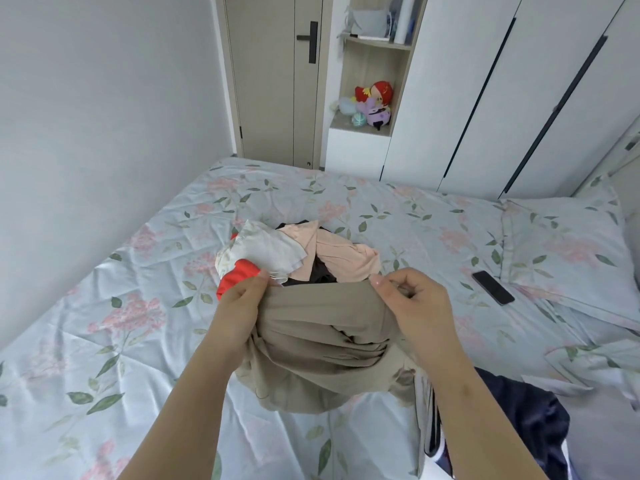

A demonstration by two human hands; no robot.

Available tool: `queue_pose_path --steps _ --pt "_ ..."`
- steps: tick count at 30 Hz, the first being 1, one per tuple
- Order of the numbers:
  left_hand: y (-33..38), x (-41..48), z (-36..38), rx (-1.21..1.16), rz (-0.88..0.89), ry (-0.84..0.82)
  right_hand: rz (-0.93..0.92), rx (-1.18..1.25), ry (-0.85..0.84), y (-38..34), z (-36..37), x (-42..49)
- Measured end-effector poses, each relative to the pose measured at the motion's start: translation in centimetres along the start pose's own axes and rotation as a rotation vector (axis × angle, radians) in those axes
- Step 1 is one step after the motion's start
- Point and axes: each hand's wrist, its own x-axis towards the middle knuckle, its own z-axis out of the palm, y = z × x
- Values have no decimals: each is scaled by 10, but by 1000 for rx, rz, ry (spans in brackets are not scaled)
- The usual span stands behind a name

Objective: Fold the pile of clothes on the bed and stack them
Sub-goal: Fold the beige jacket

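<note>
— While my left hand (242, 299) pinches one end of the beige garment's (322, 341) top edge, my right hand (412, 303) pinches the other end, thumb against curled fingers

— So where does the garment sit relative to your hands?

— Its upper edge runs straight across between them. The rest sags below my wrists and bunches in loose folds on the bed (138, 306), close to me

— And the pile?

— The pile (311, 268) lies just beyond my knuckles, right behind that held edge; whether it touches the garment, I cannot tell. A white piece (266, 251) sits on top at the left and a peach one (343, 254) at the right. A red one (237, 275) pokes out just beside my left thumb, and something dark (320, 273) shows in the middle underneath

— What else is on the bed?

— A navy garment (519, 414) lies crumpled under my right forearm, at the near right. A phone (492, 287) lies to the right of my right hand, apart from it, just beside the pillow (561, 244)
</note>
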Motion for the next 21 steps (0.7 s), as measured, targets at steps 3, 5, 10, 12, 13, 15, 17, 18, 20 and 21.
queue_pose_path --steps 3,5,10,12,13,15,17,18,20,21 --pt "16 -1 4 -2 148 -113 -7 130 45 -22 -4 5" --pt "23 -4 14 182 235 -335 5 184 46 -35 -2 9" --pt "23 -4 56 379 317 -757 -11 216 -77 -51 9 15" --pt "22 -4 62 348 247 -716 9 237 -47 -48 7 16" --pt "21 -1 64 326 220 -657 33 280 -25 -43 5 16" --pt "25 0 66 145 115 -534 145 408 -21 -27 -2 13" --pt "32 4 68 -128 -39 -444 252 415 -87 -3 -9 7" --pt "37 7 68 -242 -96 -421 279 368 -162 8 -11 3" --pt "47 13 70 -385 -142 -390 291 192 -359 24 -7 -4" --pt "52 15 72 -424 -157 -376 282 67 -423 33 -4 -6"
